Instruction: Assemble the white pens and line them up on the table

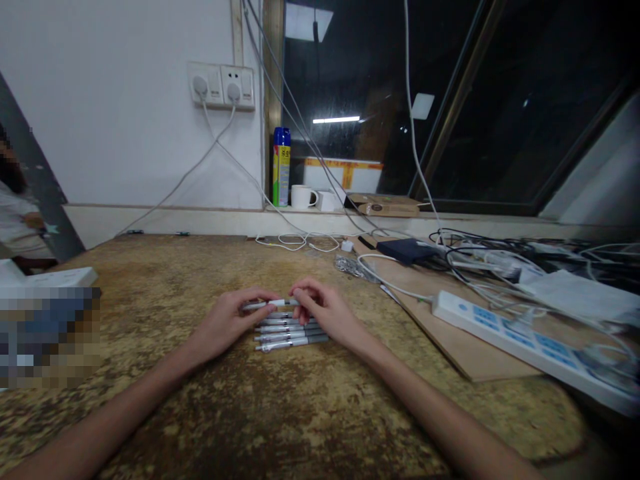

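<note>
Between my two hands is a white and grey pen [276, 303], lying crosswise. My left hand [231, 316] grips its left part between thumb and fingers. The thumb and fingers of my right hand [324, 308] pinch its right end. Just below, on the worn wooden table [240, 407], several similar pens [285, 343] lie side by side in a row. My right hand hides the right ends of some of them.
On the right, a white power strip [505, 343] rests on a brown board [450, 333] amid tangled cables [490, 257]. A clear plastic bag [354, 267] lies behind my right hand. A spray can [281, 170] and white mug [301, 197] stand on the sill.
</note>
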